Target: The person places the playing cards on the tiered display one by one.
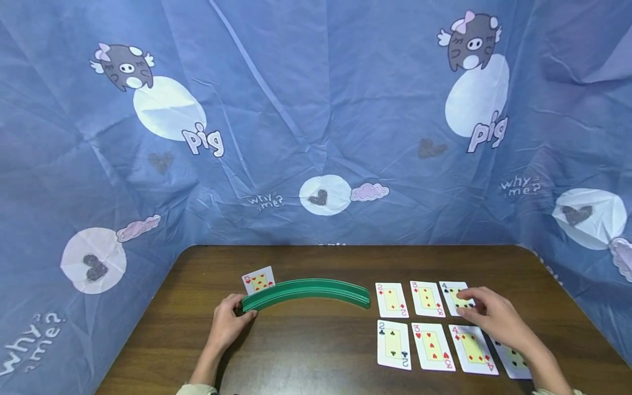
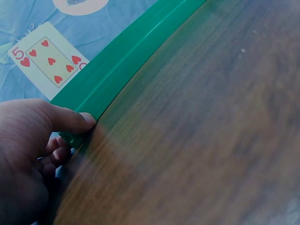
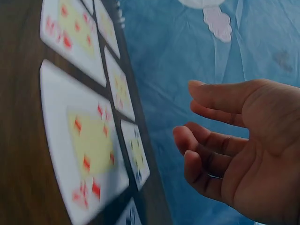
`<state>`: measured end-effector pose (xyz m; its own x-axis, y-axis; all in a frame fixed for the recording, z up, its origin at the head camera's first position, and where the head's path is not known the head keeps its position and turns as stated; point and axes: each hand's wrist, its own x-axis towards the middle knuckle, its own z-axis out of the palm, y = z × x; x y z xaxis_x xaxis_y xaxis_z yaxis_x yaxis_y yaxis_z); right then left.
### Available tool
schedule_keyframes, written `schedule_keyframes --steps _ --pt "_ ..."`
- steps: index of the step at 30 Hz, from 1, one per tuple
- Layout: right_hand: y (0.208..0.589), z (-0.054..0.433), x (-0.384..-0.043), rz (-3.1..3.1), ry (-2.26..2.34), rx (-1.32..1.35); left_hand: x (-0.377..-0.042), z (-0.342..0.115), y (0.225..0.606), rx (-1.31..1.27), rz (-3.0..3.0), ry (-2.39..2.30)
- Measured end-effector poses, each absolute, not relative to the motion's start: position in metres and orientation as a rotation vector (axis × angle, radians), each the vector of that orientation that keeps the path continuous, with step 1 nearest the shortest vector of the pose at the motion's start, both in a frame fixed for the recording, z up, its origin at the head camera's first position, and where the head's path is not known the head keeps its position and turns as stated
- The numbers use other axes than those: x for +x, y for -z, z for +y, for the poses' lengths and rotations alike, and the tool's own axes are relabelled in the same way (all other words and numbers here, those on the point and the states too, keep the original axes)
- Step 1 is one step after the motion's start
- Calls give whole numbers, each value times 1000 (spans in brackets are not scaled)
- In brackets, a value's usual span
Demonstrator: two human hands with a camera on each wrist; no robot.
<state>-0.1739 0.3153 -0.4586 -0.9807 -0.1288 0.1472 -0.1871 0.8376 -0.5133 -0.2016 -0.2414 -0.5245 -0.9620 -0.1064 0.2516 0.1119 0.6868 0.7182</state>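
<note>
My left hand [image 1: 231,319] pinches the left end of a curved green card holder [image 1: 311,288], thumb in front, as the left wrist view shows. A five of hearts [image 2: 50,61] stands tilted in the holder's slot near that end. Over on the right, my right hand [image 1: 491,312] hovers above the upper-row black four [image 1: 453,291], partly covering it in the head view. Its fingers are loosely bent with a gap to the thumb, and nothing is between them in the right wrist view. Below it lies a four of diamonds [image 1: 471,348].
Face-up cards lie in two rows: two of diamonds [image 1: 390,300], three of diamonds [image 1: 427,299], two of clubs [image 1: 393,344], three of hearts [image 1: 433,346]. A black-suited card [image 1: 513,362] is partly hidden by the right forearm. Blue cloth [image 1: 316,109] surrounds the wooden table [image 1: 306,351].
</note>
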Motion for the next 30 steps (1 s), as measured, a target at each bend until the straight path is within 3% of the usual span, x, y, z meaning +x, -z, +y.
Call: schedule_keyframes --steps 30 --pt "485 393 -139 -3104 -514 238 -202 -240 523 48 -2659 1157"
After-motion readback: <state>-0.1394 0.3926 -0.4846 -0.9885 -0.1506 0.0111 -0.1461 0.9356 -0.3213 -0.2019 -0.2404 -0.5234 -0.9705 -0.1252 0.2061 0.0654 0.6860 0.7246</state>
